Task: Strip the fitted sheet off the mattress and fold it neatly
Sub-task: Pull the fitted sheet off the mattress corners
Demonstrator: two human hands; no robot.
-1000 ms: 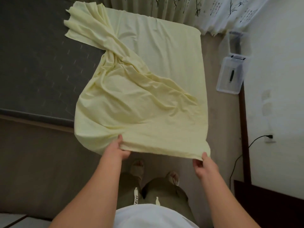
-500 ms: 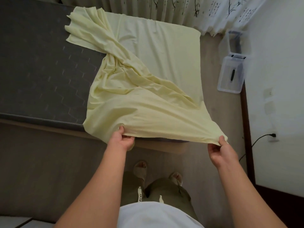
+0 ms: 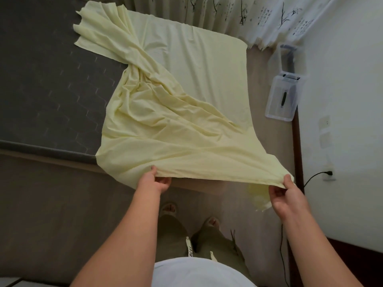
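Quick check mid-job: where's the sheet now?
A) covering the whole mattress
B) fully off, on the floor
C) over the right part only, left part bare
C: the grey mattress shows bare on the left, and the sheet lies over its right part, with the left hand and right hand pinching its near edge.

There is one pale yellow fitted sheet [image 3: 165,131], one grey mattress [image 3: 51,90] and two hands, the left hand [image 3: 154,181] and the right hand [image 3: 287,195]. Two feet [image 3: 170,208] show, and one clear plastic box [image 3: 279,108] shows plainly. There is also one patterned curtain [image 3: 228,15] and one black cable [image 3: 310,177].
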